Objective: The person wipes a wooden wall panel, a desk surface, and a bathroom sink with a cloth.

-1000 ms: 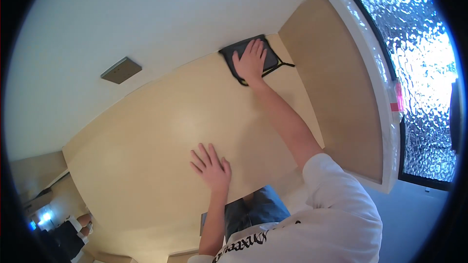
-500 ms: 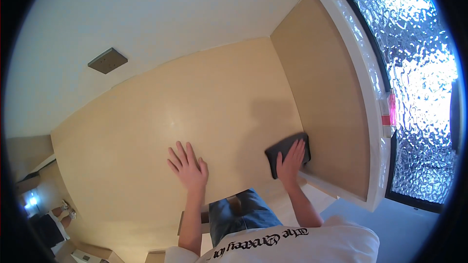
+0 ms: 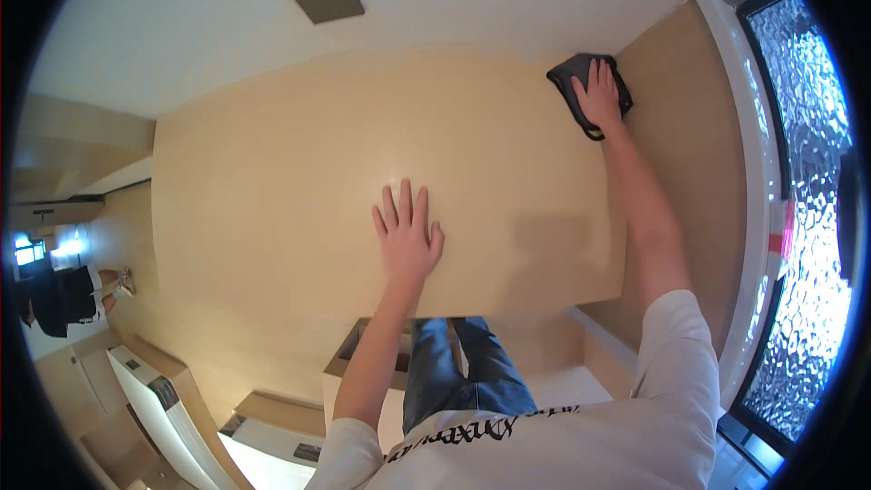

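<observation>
- We judge the cloth (image 3: 579, 67) light, soft, hard to damage — best held by its left edge.
- We see dark grey with black edging, at the far right of the tabletop (image 3: 272, 172).
- Our right hand (image 3: 600, 102) lies flat on it, unclamped; our left (image 3: 408, 243), fingers apart, lies palm-down nearer.

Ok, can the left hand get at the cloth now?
Probably not easily: the cloth is in the far right corner of the desk, under the right hand, and the left hand lies well short of it.
</observation>
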A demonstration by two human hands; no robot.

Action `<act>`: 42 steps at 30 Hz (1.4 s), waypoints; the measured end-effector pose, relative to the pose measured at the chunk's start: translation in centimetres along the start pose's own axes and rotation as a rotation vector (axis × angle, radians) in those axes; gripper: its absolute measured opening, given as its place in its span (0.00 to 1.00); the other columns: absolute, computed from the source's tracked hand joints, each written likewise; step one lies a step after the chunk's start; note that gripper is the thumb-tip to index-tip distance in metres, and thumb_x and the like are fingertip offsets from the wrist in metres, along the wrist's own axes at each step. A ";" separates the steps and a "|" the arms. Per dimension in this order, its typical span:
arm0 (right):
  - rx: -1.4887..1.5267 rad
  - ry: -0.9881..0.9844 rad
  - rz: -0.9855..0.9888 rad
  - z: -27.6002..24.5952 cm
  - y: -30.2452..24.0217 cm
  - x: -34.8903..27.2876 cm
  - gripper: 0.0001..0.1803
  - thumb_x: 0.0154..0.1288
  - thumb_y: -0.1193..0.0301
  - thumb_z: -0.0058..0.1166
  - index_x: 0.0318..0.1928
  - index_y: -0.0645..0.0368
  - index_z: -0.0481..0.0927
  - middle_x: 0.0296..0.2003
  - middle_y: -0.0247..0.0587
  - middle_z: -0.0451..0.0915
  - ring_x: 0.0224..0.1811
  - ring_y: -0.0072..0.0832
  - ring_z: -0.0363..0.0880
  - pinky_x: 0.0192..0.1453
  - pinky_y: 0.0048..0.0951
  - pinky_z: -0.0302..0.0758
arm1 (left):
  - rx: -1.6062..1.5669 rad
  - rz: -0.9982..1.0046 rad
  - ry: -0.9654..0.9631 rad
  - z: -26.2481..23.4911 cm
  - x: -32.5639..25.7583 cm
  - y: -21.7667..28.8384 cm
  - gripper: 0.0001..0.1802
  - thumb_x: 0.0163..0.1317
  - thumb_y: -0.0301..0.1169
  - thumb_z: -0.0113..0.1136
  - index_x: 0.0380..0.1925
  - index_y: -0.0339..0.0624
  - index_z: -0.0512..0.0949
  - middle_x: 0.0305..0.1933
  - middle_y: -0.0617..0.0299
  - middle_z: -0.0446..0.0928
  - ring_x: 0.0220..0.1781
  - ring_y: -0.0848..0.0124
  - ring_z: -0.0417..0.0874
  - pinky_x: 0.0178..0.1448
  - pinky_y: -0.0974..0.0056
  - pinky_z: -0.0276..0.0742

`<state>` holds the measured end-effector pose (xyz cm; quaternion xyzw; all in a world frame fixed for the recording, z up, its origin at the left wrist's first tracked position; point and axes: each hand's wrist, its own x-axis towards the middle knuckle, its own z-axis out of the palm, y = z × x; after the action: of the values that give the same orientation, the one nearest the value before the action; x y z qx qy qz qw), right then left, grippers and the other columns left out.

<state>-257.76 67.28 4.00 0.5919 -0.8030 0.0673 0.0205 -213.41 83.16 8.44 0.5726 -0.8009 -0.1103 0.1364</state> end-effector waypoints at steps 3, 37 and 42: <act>0.016 0.062 0.061 -0.4 -1.6 -4.5 0.41 0.72 0.46 0.39 0.73 0.63 0.54 0.74 0.54 0.51 0.77 0.45 0.46 0.78 0.45 0.46 | 0.001 0.007 0.064 0.3 0.3 0.0 0.33 0.60 0.38 0.53 0.67 0.46 0.66 0.75 0.51 0.57 0.77 0.43 0.50 0.75 0.35 0.44; -0.033 0.086 0.196 -0.2 -13.1 -2.7 0.42 0.69 0.47 0.41 0.72 0.67 0.56 0.73 0.56 0.53 0.78 0.45 0.46 0.78 0.49 0.43 | 0.022 -0.076 0.031 0.2 -0.2 0.4 0.33 0.60 0.40 0.54 0.67 0.47 0.65 0.75 0.50 0.55 0.77 0.45 0.51 0.74 0.35 0.49; -0.109 0.047 0.289 -0.3 -13.0 -0.2 0.43 0.70 0.45 0.39 0.72 0.66 0.55 0.74 0.55 0.52 0.78 0.45 0.45 0.78 0.48 0.42 | 0.004 -0.065 0.042 0.1 0.3 0.5 0.34 0.59 0.39 0.55 0.67 0.47 0.65 0.75 0.51 0.55 0.77 0.46 0.51 0.74 0.35 0.49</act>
<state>-245.37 63.75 5.38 0.4665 -0.8815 0.0398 0.0615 -213.99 83.09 8.53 0.6008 -0.7790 -0.1010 0.1481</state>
